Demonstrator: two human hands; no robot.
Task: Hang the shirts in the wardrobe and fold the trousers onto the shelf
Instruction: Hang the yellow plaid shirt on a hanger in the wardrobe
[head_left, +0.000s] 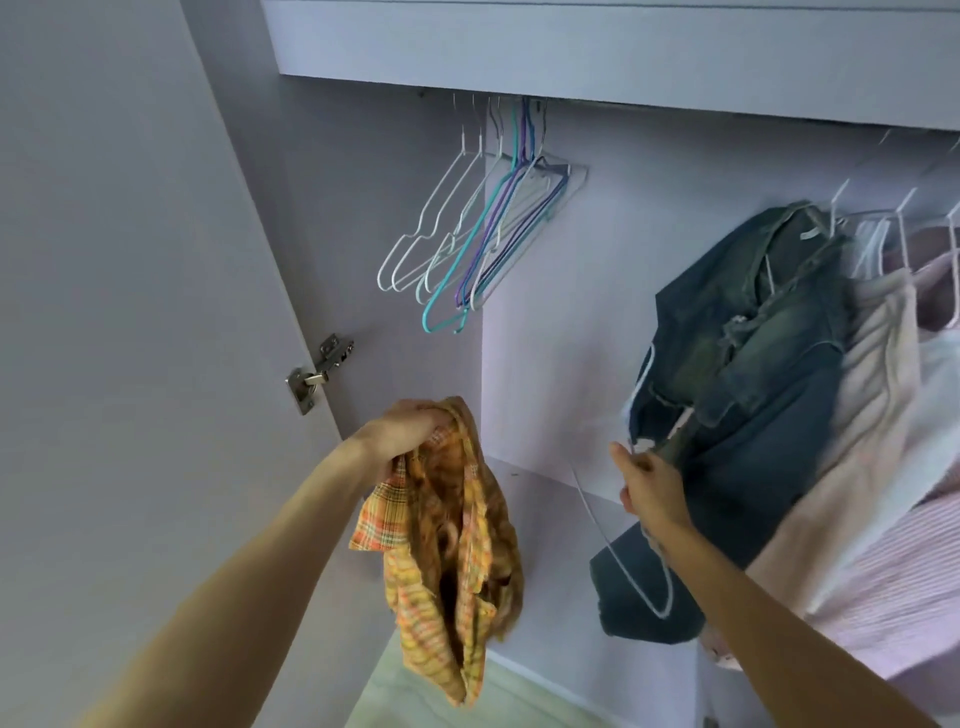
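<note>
Left hand grip bunched around orange plaid shirt, hanging down. Right hand grip pinching white hanger beside denim jacket in wardrobe.

- The left hand grips a bunched orange plaid shirt, hanging down.
- The right hand holds a white wire hanger beside a hung denim garment.
- Empty hangers crowd the wardrobe rail's left end.

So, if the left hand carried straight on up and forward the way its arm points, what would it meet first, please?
Probably the empty hangers on the rail: the left hand, gripping the plaid shirt, points up towards them. Depth is unclear; nothing shows between.
</note>
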